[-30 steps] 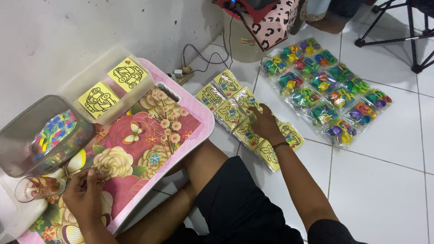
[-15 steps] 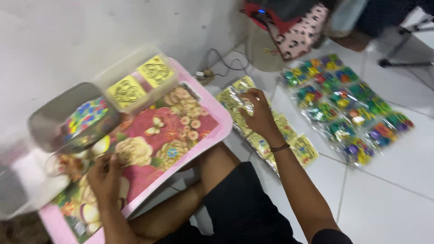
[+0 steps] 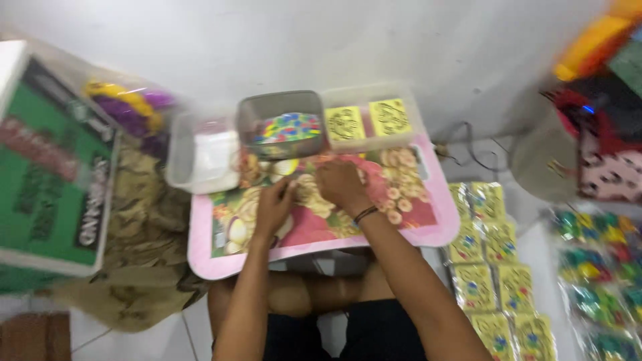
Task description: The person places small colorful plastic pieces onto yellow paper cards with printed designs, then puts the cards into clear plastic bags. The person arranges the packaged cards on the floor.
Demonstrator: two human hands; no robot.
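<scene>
Both hands rest on a pink tray (image 3: 200, 257) with a flower picture, lying across my lap. My left hand (image 3: 275, 204) sits left of centre, fingers curled near a small pale object; whether it holds anything is blurred. My right hand (image 3: 342, 186), with a dark wrist band, lies just right of it, fingers bent down onto the tray. Behind the hands stand a grey tub (image 3: 249, 110) of small colourful pieces and a clear tub (image 3: 414, 117) with yellow cards.
A clear box (image 3: 200, 150) sits at the tray's left back corner. A green box (image 3: 47, 167) and brown cloth (image 3: 144, 220) lie at left. Rows of yellow packets (image 3: 495, 281) and colourful packets (image 3: 602, 267) cover the floor at right. A white wall is ahead.
My right hand left the yellow packets on the floor and came onto the tray beside my left hand. The camera view swung left, so the tray now sits in the middle.
</scene>
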